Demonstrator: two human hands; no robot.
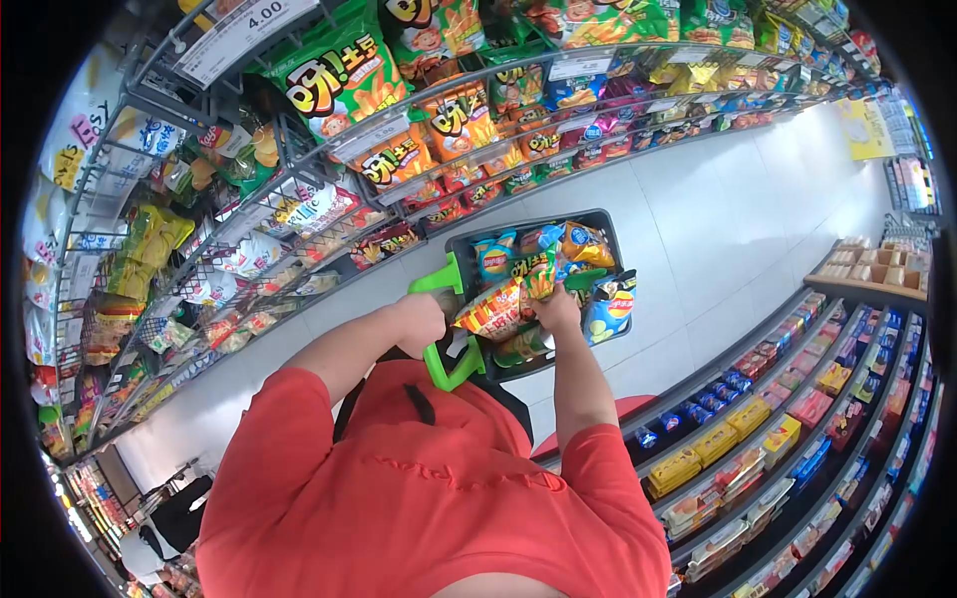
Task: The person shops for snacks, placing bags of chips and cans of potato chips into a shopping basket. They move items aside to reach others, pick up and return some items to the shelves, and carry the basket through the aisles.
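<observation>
My left hand (423, 325) is closed around the green handle (442, 369) of a dark shopping basket (610, 221). Over the basket, my right hand (556, 310) grips a red-and-yellow snack bag (492, 309), its fingers partly hidden by the packaging. Beside that hand, at the basket's right side, is a blue bag of chips (610, 307). Another blue bag (493, 257) and an orange-and-blue bag (586, 243) lie toward the far side. Under the gripped bag, a green packet (520, 348) shows in part.
Wire shelves of snack bags run along the left and top, with a green bag (339, 75) near a price tag (244, 38). Dark shelves of boxed and wrapped goods, including yellow packs (676, 472), curve along the right. Pale floor tiles (698, 219) lie between. A person (164, 533) is at lower left.
</observation>
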